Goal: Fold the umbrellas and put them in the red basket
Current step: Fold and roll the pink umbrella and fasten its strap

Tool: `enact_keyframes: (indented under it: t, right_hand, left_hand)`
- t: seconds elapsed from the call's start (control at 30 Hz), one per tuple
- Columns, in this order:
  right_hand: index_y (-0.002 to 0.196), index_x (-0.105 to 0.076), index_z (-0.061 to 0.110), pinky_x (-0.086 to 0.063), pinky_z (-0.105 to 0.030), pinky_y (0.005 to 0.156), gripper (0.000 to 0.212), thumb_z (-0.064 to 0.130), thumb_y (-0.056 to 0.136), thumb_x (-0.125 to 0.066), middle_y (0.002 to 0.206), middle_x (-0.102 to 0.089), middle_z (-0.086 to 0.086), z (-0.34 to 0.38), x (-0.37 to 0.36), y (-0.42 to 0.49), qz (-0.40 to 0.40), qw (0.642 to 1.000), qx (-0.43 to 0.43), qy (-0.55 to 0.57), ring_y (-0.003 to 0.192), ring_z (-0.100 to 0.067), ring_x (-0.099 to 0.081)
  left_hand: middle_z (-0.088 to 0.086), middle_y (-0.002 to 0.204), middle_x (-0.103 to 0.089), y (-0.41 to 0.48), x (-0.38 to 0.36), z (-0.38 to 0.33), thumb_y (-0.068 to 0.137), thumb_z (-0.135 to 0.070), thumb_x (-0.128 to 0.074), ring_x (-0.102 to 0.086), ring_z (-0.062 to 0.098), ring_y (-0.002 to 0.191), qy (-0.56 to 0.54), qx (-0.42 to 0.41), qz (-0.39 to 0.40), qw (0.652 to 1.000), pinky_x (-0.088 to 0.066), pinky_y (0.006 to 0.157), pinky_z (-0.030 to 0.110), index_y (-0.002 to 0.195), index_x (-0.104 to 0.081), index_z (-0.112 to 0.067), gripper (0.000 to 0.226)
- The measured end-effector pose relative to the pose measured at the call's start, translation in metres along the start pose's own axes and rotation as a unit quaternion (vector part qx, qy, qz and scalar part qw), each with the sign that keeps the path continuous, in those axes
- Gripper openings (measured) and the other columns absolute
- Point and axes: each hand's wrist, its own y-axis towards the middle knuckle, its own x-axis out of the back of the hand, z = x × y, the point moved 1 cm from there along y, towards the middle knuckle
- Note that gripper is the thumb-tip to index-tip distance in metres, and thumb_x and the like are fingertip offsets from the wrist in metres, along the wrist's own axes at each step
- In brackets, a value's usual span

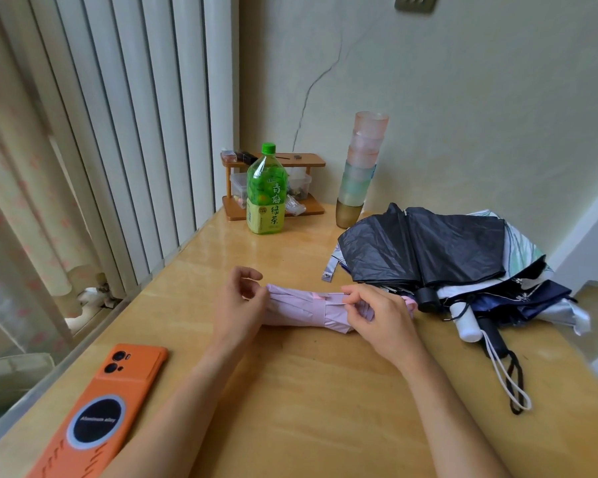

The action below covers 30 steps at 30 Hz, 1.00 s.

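Note:
A collapsed pink umbrella [308, 310] lies across the middle of the wooden table [308, 391]. My left hand [237, 305] holds its left end, thumb and fingers curled at the fabric tip. My right hand [377, 313] pinches the folded fabric and strap near the pink handle end. To the right lies a heap of unfolded umbrellas: a black one [425, 250] on top, a white patterned one [522, 250] and a dark blue one [522, 300] beneath, with a white handle [466, 322] and a black handle [494, 336] sticking out. No red basket is in view.
An orange phone [107, 405] lies at the table's front left. A green tea bottle [266, 191], a small wooden shelf [277, 181] and a stack of plastic cups [358, 170] stand at the back. Window blinds [118, 132] run along the left; wrist cords [511, 384] trail front right.

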Motion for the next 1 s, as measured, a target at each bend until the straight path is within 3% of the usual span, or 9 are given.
enact_keyframes:
  t: [0.13, 0.3, 0.43, 0.53, 0.63, 0.77, 0.87, 0.93, 1.0]
  right_hand:
    - [0.092, -0.061, 0.034, -0.058, -0.044, 0.078, 0.02, 0.017, 0.084, -0.07, 0.113, -0.07, 0.025, 0.002, 0.004, -0.001, 0.008, 1.0, -0.007, -0.002, 0.097, 0.001, -0.068]
    - [0.109, -0.052, 0.046, -0.052, -0.052, 0.09, 0.025, 0.046, 0.085, -0.06, 0.121, -0.06, 0.032, 0.008, 0.006, -0.002, 0.044, 0.998, -0.033, -0.018, 0.111, 0.0, -0.063]
    - [0.137, -0.052, 0.038, -0.037, -0.016, 0.104, 0.056, 0.044, 0.086, -0.074, 0.133, -0.052, 0.029, 0.015, 0.004, -0.003, 0.107, 0.994, -0.016, -0.005, 0.121, 0.006, -0.049]
    - [0.149, -0.043, 0.037, -0.027, -0.02, 0.11, 0.072, 0.056, 0.085, -0.071, 0.14, -0.049, 0.024, 0.013, -0.006, -0.002, 0.14, 0.986, -0.007, -0.086, 0.13, 0.001, -0.042]
    - [0.134, -0.056, 0.035, -0.037, -0.031, 0.103, 0.059, 0.059, 0.083, -0.072, 0.123, -0.06, 0.015, 0.012, -0.013, -0.001, 0.106, 0.988, -0.024, -0.113, 0.117, -0.014, -0.053]
    - [0.114, -0.058, 0.029, -0.04, -0.036, 0.091, 0.045, 0.052, 0.081, -0.077, 0.109, -0.059, 0.016, 0.013, -0.014, -0.001, 0.075, 0.992, -0.02, -0.099, 0.104, -0.016, -0.054]
    - [0.104, -0.049, 0.028, -0.041, -0.035, 0.088, 0.053, 0.059, 0.073, -0.08, 0.103, -0.053, 0.019, 0.014, -0.01, -0.002, 0.099, 0.992, -0.023, -0.08, 0.099, -0.011, -0.049]
    - [0.098, -0.046, 0.029, -0.041, -0.034, 0.083, 0.058, 0.076, 0.073, -0.068, 0.096, -0.051, 0.019, 0.018, -0.009, -0.001, 0.095, 0.993, -0.017, -0.074, 0.093, -0.011, -0.049]
    - [0.089, -0.047, 0.029, -0.045, -0.036, 0.078, 0.051, 0.079, 0.084, -0.056, 0.087, -0.051, 0.017, 0.023, -0.009, 0.001, 0.058, 0.997, -0.007, -0.052, 0.085, -0.011, -0.05]
  left_hand:
    - [-0.003, 0.075, -0.057, 0.009, 0.013, -0.002, 0.089, -0.011, -0.054, -0.052, 0.018, 0.069, -0.007, 0.033, -0.056, 0.998, -0.043, 0.066, 0.034, 0.084, -0.06, -0.021, 0.013]
    - [-0.005, 0.077, -0.063, 0.0, 0.008, -0.011, 0.08, -0.034, -0.052, -0.056, 0.01, 0.087, 0.091, -0.048, 0.001, 0.995, -0.041, 0.071, 0.024, 0.068, -0.071, -0.023, 0.026]
    - [-0.004, 0.081, -0.059, 0.0, 0.005, -0.003, 0.085, -0.032, -0.076, -0.055, 0.013, 0.082, 0.146, -0.082, -0.004, 0.986, -0.037, 0.068, 0.026, 0.07, -0.072, -0.029, 0.016]
    - [-0.01, 0.087, -0.061, 0.002, 0.006, -0.003, 0.086, -0.031, -0.079, -0.055, 0.007, 0.081, 0.096, -0.057, 0.011, 0.994, -0.04, 0.07, 0.023, 0.074, -0.076, -0.03, 0.012]
    - [-0.022, 0.074, -0.06, 0.004, 0.009, -0.006, 0.092, -0.027, -0.073, -0.051, 0.001, 0.074, 0.022, -0.039, -0.004, 0.999, -0.038, 0.068, 0.019, 0.071, -0.072, -0.024, 0.021]
    - [-0.004, 0.091, -0.061, 0.008, 0.009, -0.004, 0.094, -0.021, -0.068, -0.052, -0.004, 0.077, 0.063, -0.054, -0.001, 0.997, -0.036, 0.066, 0.009, 0.08, -0.07, -0.021, 0.015]
    - [-0.003, 0.097, -0.059, 0.007, 0.005, 0.0, 0.093, -0.021, -0.067, -0.056, 0.003, 0.09, 0.082, -0.066, 0.024, 0.994, -0.045, 0.078, 0.023, 0.086, -0.071, -0.029, 0.012]
    - [-0.007, 0.097, -0.058, 0.005, 0.003, 0.0, 0.09, -0.022, -0.069, -0.056, 0.004, 0.096, 0.11, -0.074, 0.036, 0.99, -0.045, 0.081, 0.029, 0.082, -0.071, -0.032, 0.013]
    - [-0.008, 0.095, -0.058, 0.004, 0.004, -0.002, 0.088, -0.018, -0.069, -0.055, 0.005, 0.097, 0.122, -0.072, 0.044, 0.989, -0.044, 0.082, 0.029, 0.079, -0.072, -0.031, 0.016]
